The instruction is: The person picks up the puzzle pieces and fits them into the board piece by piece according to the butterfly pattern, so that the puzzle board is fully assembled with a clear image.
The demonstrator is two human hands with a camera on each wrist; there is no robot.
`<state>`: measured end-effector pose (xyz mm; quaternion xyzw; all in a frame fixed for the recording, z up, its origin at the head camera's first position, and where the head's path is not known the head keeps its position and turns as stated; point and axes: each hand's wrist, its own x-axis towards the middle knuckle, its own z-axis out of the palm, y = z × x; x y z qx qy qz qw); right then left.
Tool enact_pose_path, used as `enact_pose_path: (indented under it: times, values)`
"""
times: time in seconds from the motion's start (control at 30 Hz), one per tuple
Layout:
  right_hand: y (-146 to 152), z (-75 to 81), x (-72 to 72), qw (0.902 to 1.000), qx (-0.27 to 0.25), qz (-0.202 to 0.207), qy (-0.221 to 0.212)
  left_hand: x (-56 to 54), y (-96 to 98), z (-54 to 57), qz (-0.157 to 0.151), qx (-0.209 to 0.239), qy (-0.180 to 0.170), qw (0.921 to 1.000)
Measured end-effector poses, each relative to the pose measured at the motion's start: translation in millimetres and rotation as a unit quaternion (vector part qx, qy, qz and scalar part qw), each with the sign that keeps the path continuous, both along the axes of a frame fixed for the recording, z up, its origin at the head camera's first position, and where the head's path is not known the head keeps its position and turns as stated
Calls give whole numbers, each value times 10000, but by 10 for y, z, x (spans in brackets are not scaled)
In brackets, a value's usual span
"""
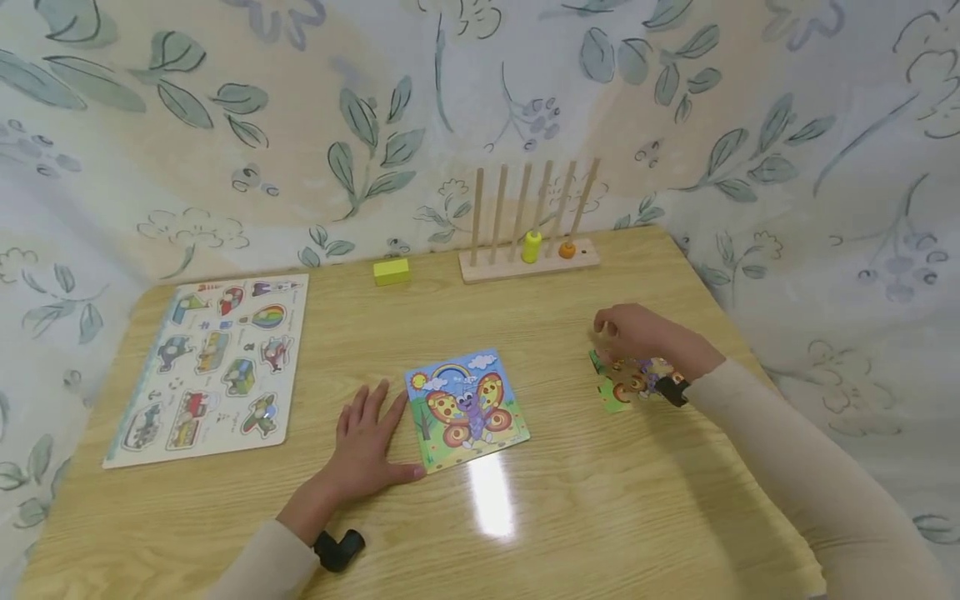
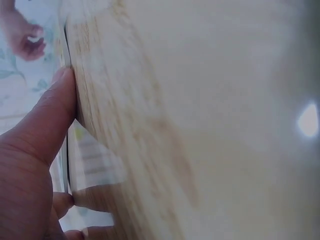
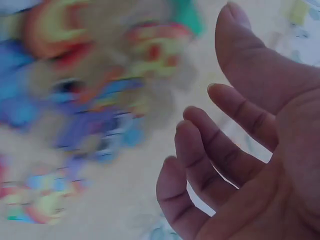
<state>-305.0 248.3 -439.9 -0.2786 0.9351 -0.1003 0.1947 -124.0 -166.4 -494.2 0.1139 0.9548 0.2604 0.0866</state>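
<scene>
Touching one butterfly board: left hand

Pale walls printed with grey-green leaves and sketched flowers rise behind and on both sides of a light wood-grain table. A bright white reflection shines on its glossy top.

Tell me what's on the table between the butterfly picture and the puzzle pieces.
Nothing: the head view shows only bare tabletop between the butterfly picture and the puzzle pieces.
</scene>
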Motion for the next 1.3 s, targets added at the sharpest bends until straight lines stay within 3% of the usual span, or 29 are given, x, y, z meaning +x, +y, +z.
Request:
enact_pose_path:
  times: [0.27, 0.4, 0.5, 0.67, 0.8, 0.9, 1.03, 1.3]
  values:
    - [199, -250, 105, 9991, -93, -370, 181, -1, 4, 2, -31, 1, -20, 10000]
    - [177, -270, 109, 9978, -282, -433, 415, -5, 8, -16, -44, -29, -36, 10000]
    - [66, -233, 110, 9947, -755, -468, 510, -3, 3, -26, -33, -36, -33, 10000]
    - [-430, -100, 177, 9804, -1939, -319, 134, -7, 5, -49, -39, -56, -13, 10000]
    - [-1030, -64, 323, 9630, -2612, 355, -553, -16, 1, -58, -15, -84, -8, 10000]
    - [-1454, -98, 458, 9553, -2673, 848, -938, -19, -11, -71, -6, -98, 16, 10000]
    - [-1801, -163, 566, 9565, -2484, 1053, -1106, -34, -10, -95, -46, -147, 135, 9998]
    - [-1994, -248, 654, 9773, -1906, 626, -673, -37, -24, -85, -32, -255, 68, 9996]
